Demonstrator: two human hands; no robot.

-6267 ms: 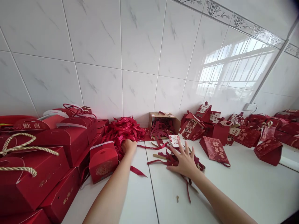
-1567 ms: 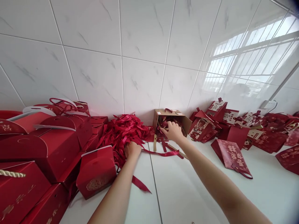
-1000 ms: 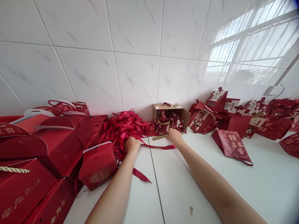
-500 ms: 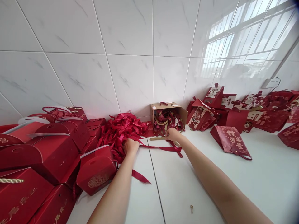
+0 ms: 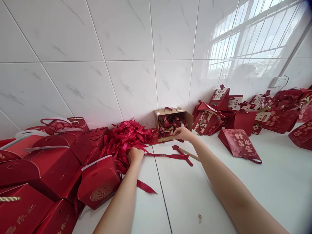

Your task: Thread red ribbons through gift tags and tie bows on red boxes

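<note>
My left hand (image 5: 135, 155) is closed on red satin ribbons at the near edge of a tangled ribbon pile (image 5: 131, 130); its fingertips are buried among them. At the mouth of a cardboard box (image 5: 172, 112), my right hand (image 5: 182, 133) pinches the end of a flat gold strip (image 5: 165, 139). The box lies on its side and holds a jumble of dark red and gold strips (image 5: 169, 125). A dark red strap (image 5: 181, 155) with a flower-shaped end lies in front of the box. It crosses a long ribbon tail (image 5: 165, 156) and another gold strip (image 5: 191, 154).
Red gift boxes (image 5: 58, 169) crowd the left, one (image 5: 98, 183) beside my left forearm. Dark red gift bags (image 5: 243, 120) stand along the tiled wall at right, with one (image 5: 240, 143) lying nearer. A small gold metal piece (image 5: 200, 218) is on the white table (image 5: 180, 195).
My right hand has lifted slightly toward the box opening with the gold strip. The dark red strap and second gold strip now lie more exposed on the table. My left hand stays in the ribbons.
</note>
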